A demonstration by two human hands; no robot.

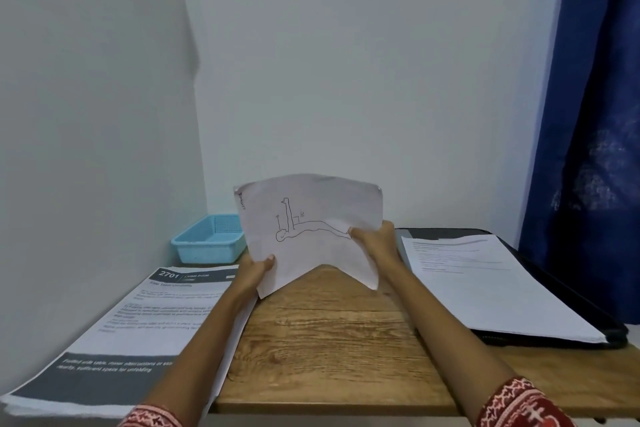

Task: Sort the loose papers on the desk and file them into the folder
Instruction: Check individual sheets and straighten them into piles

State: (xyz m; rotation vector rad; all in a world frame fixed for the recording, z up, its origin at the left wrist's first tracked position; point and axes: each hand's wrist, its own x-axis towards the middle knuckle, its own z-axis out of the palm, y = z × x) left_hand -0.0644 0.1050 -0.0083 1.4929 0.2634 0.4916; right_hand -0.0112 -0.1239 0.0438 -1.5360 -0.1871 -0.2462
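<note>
One held sheet (311, 229), two paper stacks (145, 322) (485, 281), one black folder (571, 315), one blue basket (207, 239), two hands (254, 270) (375, 239).

- tabletop (329, 340): grained wood, matt
- sheet (311, 229): thin creased paper
- basket (207, 243): perforated blue plastic
- folder (571, 308): black, smooth
- curtain (588, 114): blue cloth

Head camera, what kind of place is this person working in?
Probably a small home desk in a room corner. A wooden desk stands against plain walls, a blue curtain hangs at the right, and printed papers and a black folder lie on it beside a blue basket.
</note>
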